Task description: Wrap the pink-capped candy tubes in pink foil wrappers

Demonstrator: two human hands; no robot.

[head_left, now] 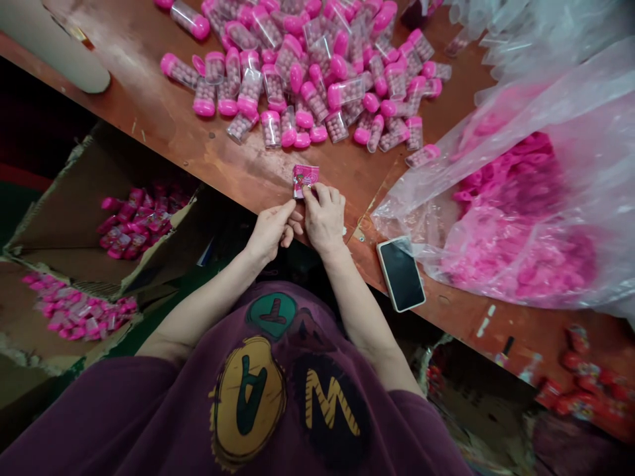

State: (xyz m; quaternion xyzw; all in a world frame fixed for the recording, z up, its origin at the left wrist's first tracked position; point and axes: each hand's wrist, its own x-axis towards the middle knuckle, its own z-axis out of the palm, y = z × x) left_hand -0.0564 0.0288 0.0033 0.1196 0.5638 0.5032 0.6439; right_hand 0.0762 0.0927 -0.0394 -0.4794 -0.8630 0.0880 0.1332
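Observation:
A small pink printed packet or label (304, 174) is at the front edge of the brown table, below the heap of candy tubes. My right hand (326, 217) pinches its lower right part, with thumb and forefinger on the printed face. At its lower left corner, the thumb and forefinger of my left hand (274, 230) press together. The remaining left fingers are curled. Whether a tube lies under the print cannot be made out.
Pink-capped clear candy tubes (297, 79) cover the back of the table (163, 125). To the right are a phone (401, 274) and a plastic bag of pink caps (520, 258). Cardboard boxes (54, 225) with pink wrapped pieces stand lower left. Red items (585, 383) lie far right.

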